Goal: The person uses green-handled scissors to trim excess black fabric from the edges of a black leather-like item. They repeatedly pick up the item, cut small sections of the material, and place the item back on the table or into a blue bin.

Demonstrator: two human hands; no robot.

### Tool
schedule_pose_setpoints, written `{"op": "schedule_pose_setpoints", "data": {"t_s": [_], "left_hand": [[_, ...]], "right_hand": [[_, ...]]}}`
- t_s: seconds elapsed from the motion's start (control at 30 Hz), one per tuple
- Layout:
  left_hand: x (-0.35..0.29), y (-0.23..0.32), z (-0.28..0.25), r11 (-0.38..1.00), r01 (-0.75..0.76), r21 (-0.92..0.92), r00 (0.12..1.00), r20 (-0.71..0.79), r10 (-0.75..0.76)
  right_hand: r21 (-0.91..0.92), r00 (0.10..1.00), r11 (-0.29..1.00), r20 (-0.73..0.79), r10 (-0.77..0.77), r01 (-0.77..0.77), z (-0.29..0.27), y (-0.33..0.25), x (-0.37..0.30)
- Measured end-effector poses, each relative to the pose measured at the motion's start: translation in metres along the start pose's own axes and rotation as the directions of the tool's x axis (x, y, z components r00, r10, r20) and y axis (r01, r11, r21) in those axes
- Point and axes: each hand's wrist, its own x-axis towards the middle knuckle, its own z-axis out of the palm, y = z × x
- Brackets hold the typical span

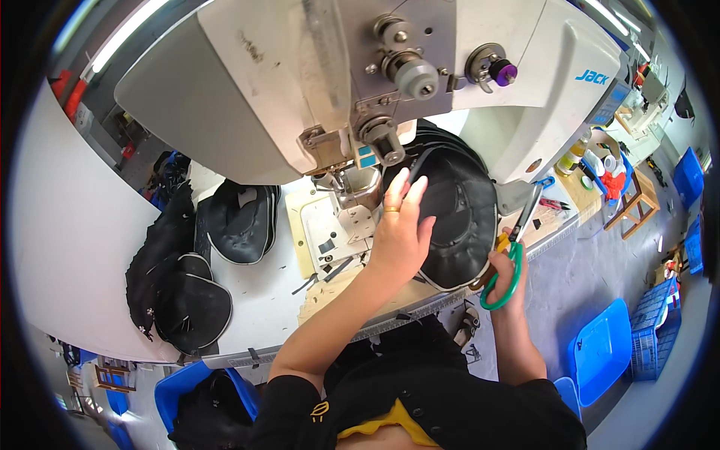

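Note:
A stack of black leather-like pieces (pixel 459 217) with pale edging lies to the right of the sewing machine's needle area (pixel 346 184). My left hand (pixel 401 236) is over the stack's left edge, fingers stretched upward and thumb apart; whether the fingertips press on the leather is hard to tell. At the right, by the table's front edge, my right hand (pixel 510 285) is closed around green-handled scissors (pixel 516 259), blades pointing up and away. Small dark scraps (pixel 305 283) lie beside the machine's needle plate (pixel 330 236).
More black pieces (pixel 244 221) and a black pile (pixel 193 304) lie on the table's left. The machine head (pixel 495 37) overhangs the work. Blue-handled tool (pixel 545 182) and red snips (pixel 555 204) lie at the right. Blue bins (pixel 602 352) stand on the floor; another (pixel 171 390) holds black material.

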Motion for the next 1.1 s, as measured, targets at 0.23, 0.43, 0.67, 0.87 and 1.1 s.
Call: {"op": "schedule_pose_setpoints", "data": {"t_s": [0.23, 0.43, 0.67, 0.87, 1.1], "left_hand": [[-0.066, -0.002, 0.007, 0.994, 0.104, 0.045, 0.994, 0.015, -0.105], [-0.074, -0.022, 0.036, 0.95, 0.052, 0.307, 0.961, 0.243, -0.132], [-0.062, -0.006, 0.042, 0.949, 0.023, 0.313, 0.973, 0.211, -0.094], [-0.052, -0.021, 0.053, 0.895, 0.236, 0.378, 0.921, 0.205, -0.33], [-0.058, -0.017, 0.039, 0.916, 0.177, 0.361, 0.932, 0.238, -0.273]], "right_hand": [[-0.129, 0.972, 0.967, 0.114, -0.204, 0.218, 0.014, 0.032, 0.031], [-0.27, 0.925, 0.888, 0.187, -0.331, 0.372, 0.015, 0.04, 0.05], [-0.338, 0.862, 0.797, 0.113, -0.494, 0.5, 0.018, 0.039, 0.061], [-0.645, 0.842, 0.588, 0.173, -0.51, 0.488, 0.039, 0.049, 0.067], [-0.601, 0.873, 0.658, 0.149, -0.465, 0.454, 0.001, 0.06, 0.058]]}}
